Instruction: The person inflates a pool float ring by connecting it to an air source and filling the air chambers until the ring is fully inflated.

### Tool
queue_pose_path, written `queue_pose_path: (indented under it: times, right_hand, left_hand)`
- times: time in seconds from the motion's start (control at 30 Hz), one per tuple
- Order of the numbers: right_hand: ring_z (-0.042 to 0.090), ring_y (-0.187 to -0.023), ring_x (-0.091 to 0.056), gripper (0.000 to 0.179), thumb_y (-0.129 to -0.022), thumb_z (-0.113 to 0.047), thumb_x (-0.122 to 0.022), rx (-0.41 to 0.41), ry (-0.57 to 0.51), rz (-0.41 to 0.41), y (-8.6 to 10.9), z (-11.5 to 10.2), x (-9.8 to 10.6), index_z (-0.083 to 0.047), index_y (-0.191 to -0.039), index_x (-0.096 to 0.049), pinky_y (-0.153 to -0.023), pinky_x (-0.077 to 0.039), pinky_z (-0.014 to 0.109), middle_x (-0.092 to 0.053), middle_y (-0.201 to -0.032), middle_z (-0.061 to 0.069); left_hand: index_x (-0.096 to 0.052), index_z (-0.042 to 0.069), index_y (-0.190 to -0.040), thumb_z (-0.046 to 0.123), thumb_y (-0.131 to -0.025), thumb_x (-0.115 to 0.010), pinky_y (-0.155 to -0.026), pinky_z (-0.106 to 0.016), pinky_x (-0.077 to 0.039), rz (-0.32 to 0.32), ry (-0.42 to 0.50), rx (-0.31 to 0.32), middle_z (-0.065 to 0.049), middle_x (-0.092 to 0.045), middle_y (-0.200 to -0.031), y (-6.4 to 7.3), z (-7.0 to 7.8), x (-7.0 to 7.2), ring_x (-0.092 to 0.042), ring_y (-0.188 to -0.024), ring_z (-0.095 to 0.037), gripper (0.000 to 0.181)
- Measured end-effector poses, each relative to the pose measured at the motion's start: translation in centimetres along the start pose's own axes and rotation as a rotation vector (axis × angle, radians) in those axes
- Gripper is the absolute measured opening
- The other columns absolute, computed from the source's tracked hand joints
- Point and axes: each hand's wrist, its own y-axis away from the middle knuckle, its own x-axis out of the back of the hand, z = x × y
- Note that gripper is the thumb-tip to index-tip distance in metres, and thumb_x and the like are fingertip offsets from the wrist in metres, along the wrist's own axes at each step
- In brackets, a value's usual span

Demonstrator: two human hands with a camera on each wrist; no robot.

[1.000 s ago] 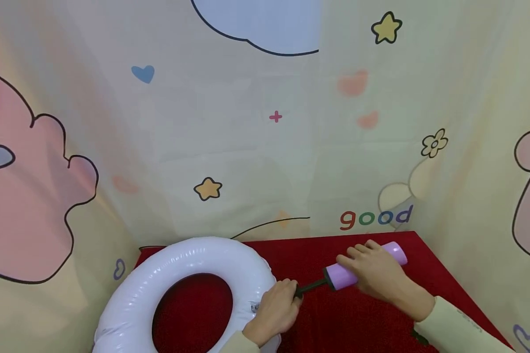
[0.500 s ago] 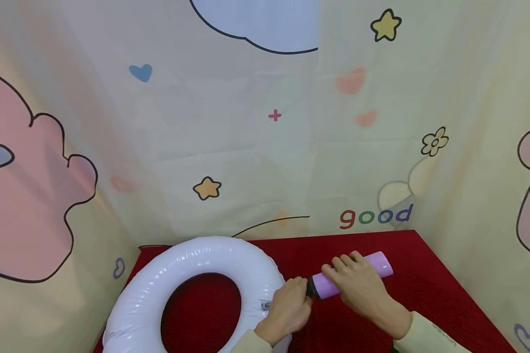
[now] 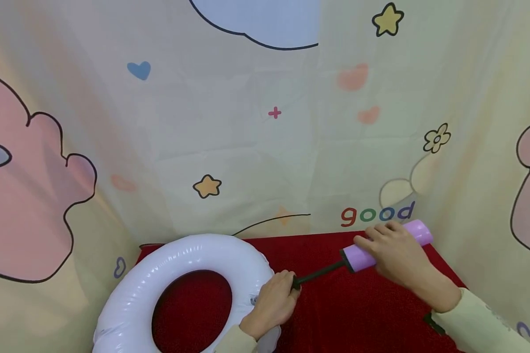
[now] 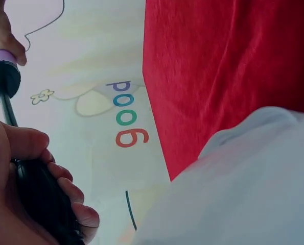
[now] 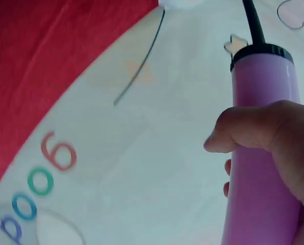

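A purple hand pump (image 3: 362,258) with a black rod is held between both hands, above the red cloth. My right hand (image 3: 399,255) grips its purple barrel (image 5: 264,199), thumb and fingers wrapped around it. The black handle (image 4: 44,199) lies in the curled fingers of my left hand (image 3: 271,301). A length of rod (image 3: 320,273) shows between handle and barrel. Beside and partly behind the left hand is a white inflated swim ring (image 3: 128,304), tilted toward the back; a clear valve (image 3: 253,300) on it is partly covered by that hand.
Red cloth (image 3: 344,314) covers the table. Printed curtains (image 3: 247,122) with stars, hearts and the word "good" close off the back and both sides. A small dark object (image 3: 434,323) shows by the right sleeve, its kind unclear.
Half a second ago the rod was pushed in and the hands were close together. Now the right hand with the barrel is farther up and right, and the rod is drawn out.
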Motion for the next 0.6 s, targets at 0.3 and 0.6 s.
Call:
queue_pose_path:
  times: [0.3, 0.6]
  right_hand:
    - [0.025, -0.083, -0.064, 0.055, -0.055, -0.022, -0.091, 0.048, 0.042, 0.001, -1.5, -5.7, -3.0, -0.016, -0.1, -0.06, -0.079, -0.046, 0.041, -0.066, -0.089, 0.007]
    - [0.023, -0.086, -0.067, 0.061, -0.052, -0.029, -0.093, 0.081, -0.027, -0.087, 0.1, -1.8, -1.2, -0.019, -0.102, -0.059, -0.081, -0.05, 0.044, -0.069, -0.092, 0.003]
  left_hand:
    - [-0.058, 0.013, -0.084, 0.014, -0.091, -0.056, -0.057, -0.024, -0.042, 0.014, -0.025, -0.008, 0.003, -0.057, -0.078, -1.2, 1.6, -1.1, -0.057, -0.076, -0.012, 0.008]
    - [-0.051, 0.017, -0.077, 0.016, -0.093, -0.057, -0.053, -0.018, -0.031, -0.043, -0.007, -0.036, 0.008, -0.046, -0.071, -0.3, 0.8, -0.6, -0.042, -0.068, -0.003, 0.018]
